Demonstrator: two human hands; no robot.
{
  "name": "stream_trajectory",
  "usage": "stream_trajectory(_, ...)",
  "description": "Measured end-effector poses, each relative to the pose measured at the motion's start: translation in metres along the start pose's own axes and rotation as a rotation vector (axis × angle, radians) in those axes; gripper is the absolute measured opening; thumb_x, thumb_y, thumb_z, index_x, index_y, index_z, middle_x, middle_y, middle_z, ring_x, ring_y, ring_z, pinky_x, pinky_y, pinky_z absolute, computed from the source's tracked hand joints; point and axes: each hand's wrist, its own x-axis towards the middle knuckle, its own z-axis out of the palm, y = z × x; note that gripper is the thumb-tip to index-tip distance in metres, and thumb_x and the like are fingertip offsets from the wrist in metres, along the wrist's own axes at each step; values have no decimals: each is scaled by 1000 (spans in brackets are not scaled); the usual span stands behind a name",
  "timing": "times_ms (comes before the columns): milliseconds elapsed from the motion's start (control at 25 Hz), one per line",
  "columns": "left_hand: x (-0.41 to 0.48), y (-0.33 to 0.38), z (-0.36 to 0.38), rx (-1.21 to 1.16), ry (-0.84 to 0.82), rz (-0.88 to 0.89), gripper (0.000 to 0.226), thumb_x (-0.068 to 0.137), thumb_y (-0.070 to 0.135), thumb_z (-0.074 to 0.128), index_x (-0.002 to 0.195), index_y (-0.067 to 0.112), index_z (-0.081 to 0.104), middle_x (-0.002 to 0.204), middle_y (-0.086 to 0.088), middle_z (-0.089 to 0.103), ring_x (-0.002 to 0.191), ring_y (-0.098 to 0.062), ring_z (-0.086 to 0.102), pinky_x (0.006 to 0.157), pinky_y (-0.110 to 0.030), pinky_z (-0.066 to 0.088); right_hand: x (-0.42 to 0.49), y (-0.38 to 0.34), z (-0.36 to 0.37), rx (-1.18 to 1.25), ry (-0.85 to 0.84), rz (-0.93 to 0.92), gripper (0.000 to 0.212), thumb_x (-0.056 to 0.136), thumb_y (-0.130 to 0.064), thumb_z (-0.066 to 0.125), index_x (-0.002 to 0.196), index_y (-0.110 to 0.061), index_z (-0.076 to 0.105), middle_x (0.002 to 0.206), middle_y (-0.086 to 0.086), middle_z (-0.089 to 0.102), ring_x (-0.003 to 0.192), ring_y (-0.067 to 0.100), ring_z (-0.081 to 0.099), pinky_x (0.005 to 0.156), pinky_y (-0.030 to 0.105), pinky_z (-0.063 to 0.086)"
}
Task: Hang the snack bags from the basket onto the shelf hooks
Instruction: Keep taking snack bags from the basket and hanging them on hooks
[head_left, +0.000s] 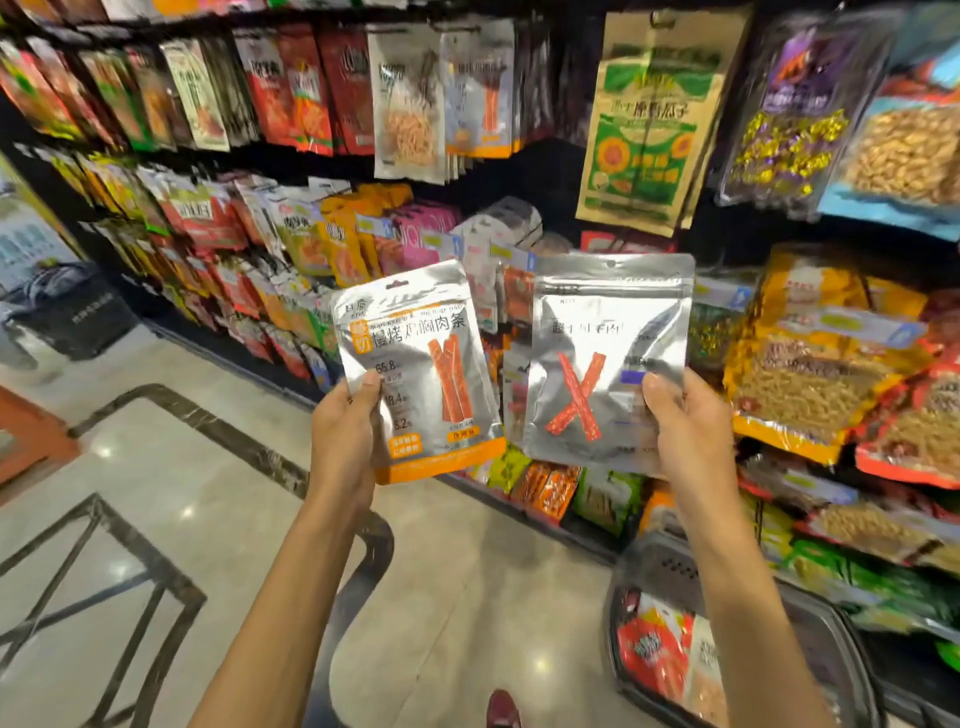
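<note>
Snack bags: two are held up before the shelf (530, 171). Orange-trimmed bag (415, 364) is gripped at its lower edge by the left hand (345, 423), plain silver bag (605, 358) by the right hand (685, 423). More bags are seen in the basket (670, 569), lower right.

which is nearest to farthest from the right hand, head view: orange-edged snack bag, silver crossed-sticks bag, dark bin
1. silver crossed-sticks bag, in the right hand
2. orange-edged snack bag, in the left hand
3. dark bin, far left

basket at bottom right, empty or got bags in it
Not empty: the basket has red snack bags lying inside.
</note>
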Motion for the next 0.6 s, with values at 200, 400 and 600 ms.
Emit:
stream_trajectory(200,95,26,32,35,-15,72,20,102,20,49,96,16,69,91,1,75,85,-13,70,82,-35,54,86,-12,42,-19,11,-23,17,101,-23,52,109,-16,66,90,-10,65,88,10,61,82,35,49)
stream_trajectory(400,171,41,61,23,-62,115,21,102,20,49,103,10,68,88,0,73,81,-13,67,78,-31,53,145,-21,75,-41,-1,-49,25,100,-32,52,108,-14,67,90,-9,69,92,20,68,84,39,52)
stream_trajectory(600,250,56,80,0,-150,132,19,100,27,53,91,18,68,82,-2,67,78,-14,61,76,-29,49,194,-36,105,-55,93,-82,25,100,-31,52,107,-16,70,97,4,74,93,24,70,87,44,53)
